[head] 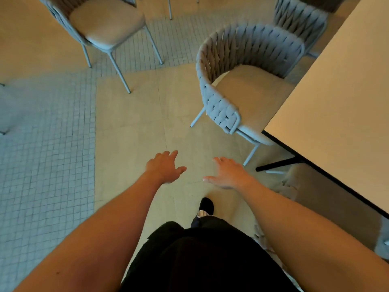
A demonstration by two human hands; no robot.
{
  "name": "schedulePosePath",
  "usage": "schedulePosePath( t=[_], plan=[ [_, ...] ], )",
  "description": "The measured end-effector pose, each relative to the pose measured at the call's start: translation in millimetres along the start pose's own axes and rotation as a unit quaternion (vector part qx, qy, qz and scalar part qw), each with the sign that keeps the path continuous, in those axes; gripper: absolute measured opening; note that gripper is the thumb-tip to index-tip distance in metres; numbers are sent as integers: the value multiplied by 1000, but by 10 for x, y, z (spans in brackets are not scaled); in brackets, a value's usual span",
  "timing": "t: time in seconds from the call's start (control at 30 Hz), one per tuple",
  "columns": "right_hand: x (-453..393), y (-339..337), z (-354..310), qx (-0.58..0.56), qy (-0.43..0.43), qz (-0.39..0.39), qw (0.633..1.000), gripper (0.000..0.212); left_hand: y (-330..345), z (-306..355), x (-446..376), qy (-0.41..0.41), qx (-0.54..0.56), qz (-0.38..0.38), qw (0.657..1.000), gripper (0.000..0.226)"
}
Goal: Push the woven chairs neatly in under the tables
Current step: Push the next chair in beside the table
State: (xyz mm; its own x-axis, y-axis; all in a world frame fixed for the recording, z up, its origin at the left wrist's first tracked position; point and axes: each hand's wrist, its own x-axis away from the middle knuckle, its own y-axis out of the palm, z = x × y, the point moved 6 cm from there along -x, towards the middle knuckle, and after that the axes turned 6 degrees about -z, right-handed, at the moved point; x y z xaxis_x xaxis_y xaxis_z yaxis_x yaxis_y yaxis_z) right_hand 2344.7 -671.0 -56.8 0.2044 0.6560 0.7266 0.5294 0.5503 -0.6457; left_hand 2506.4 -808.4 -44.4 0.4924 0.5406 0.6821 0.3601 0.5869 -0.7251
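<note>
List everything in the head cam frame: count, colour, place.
woven chairs: three, grey weave with beige seats; nearest one at the right table with its seat partly under the edge, one behind it at top right, one at top left standing in the open
table: one, pale beige top with dark edge and black base, right side
floor: beige slabs in the middle, small grey-blue tiles on the left and at the back
chair or table legs: a few, grey, top edge, too cropped to tell which
shoe: one, black, bottom centre
clothing: black, bottom centre
left hand: open, empty, over the floor
right hand: open, empty, short of the nearest chair
</note>
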Motion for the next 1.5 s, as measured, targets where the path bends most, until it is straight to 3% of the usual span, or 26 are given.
schedulePosePath(
  t=[0.43, 1.0, 1.5],
  plan=[
    [-1082, -1124, 52, -19, 21, 5, 1000, 85, -1130, -42, -1248, 23, -3, -4, 1000, 76],
    [-2542, -2547, -461, -146, 102, 17, 984, 87, -2885, -587, -3133, 138, -131, -35, 981, 82],
    [-3287, -3318, 196, -251, 171, 52, 951, 86, -3888, 313, -4500, 269, -191, -40, 943, 86]
  ],
)
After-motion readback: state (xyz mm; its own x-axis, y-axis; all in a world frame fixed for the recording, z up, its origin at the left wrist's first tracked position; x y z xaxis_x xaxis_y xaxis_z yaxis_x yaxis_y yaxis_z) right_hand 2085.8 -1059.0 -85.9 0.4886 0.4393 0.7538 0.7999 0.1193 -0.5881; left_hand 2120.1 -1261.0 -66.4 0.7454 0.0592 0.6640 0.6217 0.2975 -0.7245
